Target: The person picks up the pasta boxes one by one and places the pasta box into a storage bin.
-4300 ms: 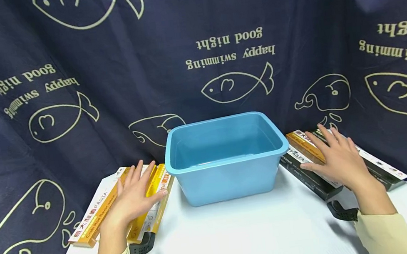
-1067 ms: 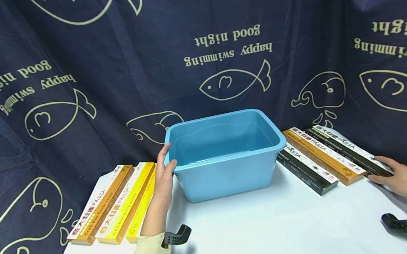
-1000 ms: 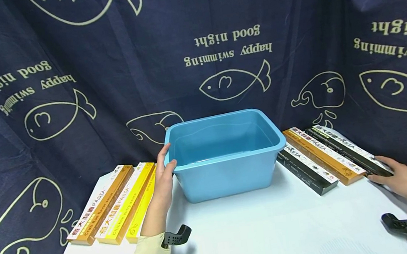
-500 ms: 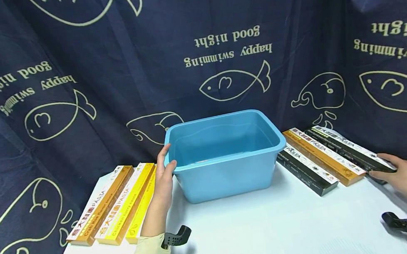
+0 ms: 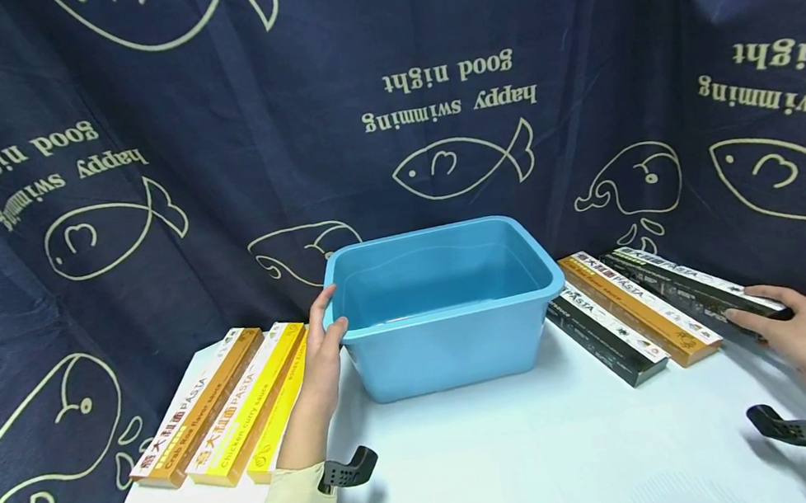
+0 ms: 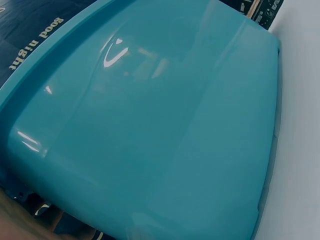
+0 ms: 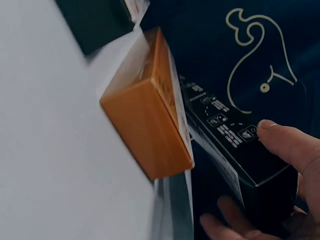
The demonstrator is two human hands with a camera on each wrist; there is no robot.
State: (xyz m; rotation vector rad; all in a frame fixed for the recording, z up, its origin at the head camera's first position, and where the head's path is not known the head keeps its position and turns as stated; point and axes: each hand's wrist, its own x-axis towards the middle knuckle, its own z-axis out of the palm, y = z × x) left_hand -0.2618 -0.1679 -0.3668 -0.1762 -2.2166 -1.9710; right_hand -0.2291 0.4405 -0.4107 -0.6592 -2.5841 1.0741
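My left hand (image 5: 322, 369) grips the left rim of a light blue plastic bin (image 5: 448, 354), fingers outside and thumb over the edge. The left wrist view is filled by the bin's side wall (image 6: 165, 125). At the far right, my right hand (image 5: 803, 326) holds the near end of a black-and-white pasta box (image 5: 698, 284). That end is raised off the table and the box is tilted. In the right wrist view the thumb (image 7: 287, 142) lies on the printed black side, with other fingers on the opposite side. No contents show in the visible part of the bin.
Left of the bin lie an orange pasta box (image 5: 197, 412) and two yellow ones, a chicken curry box (image 5: 248, 402) among them. An orange box (image 5: 641, 307) and another black box (image 5: 607, 336) lie right of the bin. A dark blue curtain (image 5: 451, 22) hangs behind the white table (image 5: 516, 454).
Both hands have left their places over the boxes; the left took the bin's rim, the right took the far-right black box. Over the last second that box's near end has risen and tipped.
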